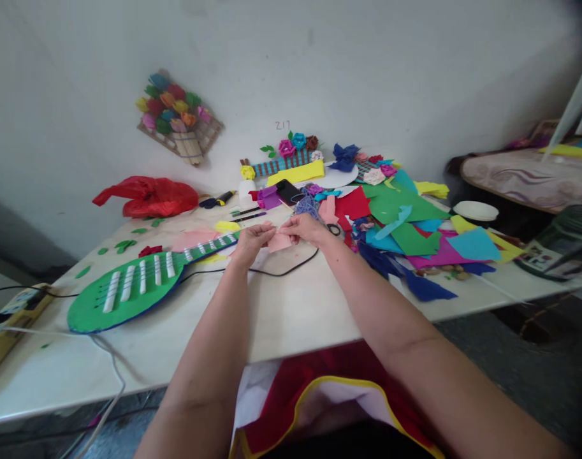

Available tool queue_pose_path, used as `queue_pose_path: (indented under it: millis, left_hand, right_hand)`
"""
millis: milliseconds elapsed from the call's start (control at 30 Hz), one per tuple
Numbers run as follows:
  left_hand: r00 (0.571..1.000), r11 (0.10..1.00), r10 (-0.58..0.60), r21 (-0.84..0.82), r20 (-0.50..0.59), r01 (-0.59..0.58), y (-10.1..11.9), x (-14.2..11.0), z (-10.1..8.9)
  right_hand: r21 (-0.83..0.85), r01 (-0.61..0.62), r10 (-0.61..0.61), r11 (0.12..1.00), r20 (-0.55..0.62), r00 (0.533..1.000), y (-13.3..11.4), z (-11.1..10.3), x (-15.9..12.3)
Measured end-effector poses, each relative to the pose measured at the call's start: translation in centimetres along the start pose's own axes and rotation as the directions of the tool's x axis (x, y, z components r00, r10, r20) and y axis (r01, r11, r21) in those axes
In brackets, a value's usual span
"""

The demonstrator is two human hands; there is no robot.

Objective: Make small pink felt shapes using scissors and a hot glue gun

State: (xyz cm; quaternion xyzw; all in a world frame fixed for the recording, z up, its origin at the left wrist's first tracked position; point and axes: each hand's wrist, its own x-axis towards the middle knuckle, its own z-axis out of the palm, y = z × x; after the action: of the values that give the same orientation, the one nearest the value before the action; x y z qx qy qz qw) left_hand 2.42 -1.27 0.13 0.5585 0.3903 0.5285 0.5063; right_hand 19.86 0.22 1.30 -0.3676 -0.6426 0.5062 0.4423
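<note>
Both hands meet over the middle of the table, pinching a small piece of pink crepe paper (280, 241) between them. My left hand (255, 243) grips its left side with closed fingers. On the other side my right hand (300, 229) has thumb and fingers closed on the upper right edge. The paper hangs down a little below the fingertips. Just left of my left hand lies the neck of a green guitar-shaped cutout (142, 280) with white rolled strips across it. A larger pink sheet (195, 240) lies flat behind that neck.
Coloured paper scraps (405, 210) cover the table's right side. A red plastic bag (152, 196), scissors (209, 203), a dark phone (288, 191) and paper flowers (287, 148) stand toward the wall. A black cable (271, 274) crosses before my hands. A yellow power strip (13, 325) sits at left.
</note>
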Motion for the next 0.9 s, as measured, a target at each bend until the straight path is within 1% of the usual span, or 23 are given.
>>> queue_pose_path:
  millis: [267,467,667,833,900]
  left_hand:
    - [1.000,1.000,-0.014,0.014,0.000,0.014,0.2,0.0,-0.2]
    - [1.000,0.999,0.000,0.040,-0.002,0.000,0.9,-0.4,-0.1]
    - [1.000,1.000,-0.004,-0.002,0.007,0.004,1.3,-0.6,0.0]
    - [0.999,0.998,-0.038,-0.045,0.010,0.039,1.3,-0.7,0.0]
    - [0.999,0.997,-0.047,-0.066,0.008,0.047,1.2,-0.7,0.0]
  right_hand:
    - [0.037,0.033,-0.031,0.999,-0.038,0.999,-0.5,0.4,-0.4]
    - [0.084,0.052,-0.052,0.995,-0.002,0.999,-0.2,0.3,-0.2]
    - [0.093,0.046,-0.051,0.995,0.056,0.997,-0.2,0.1,-0.2]
    - [0.107,0.041,-0.043,0.993,0.014,0.999,0.2,0.0,0.0]
    - [0.115,0.051,-0.053,0.992,0.016,0.998,0.2,0.1,0.1]
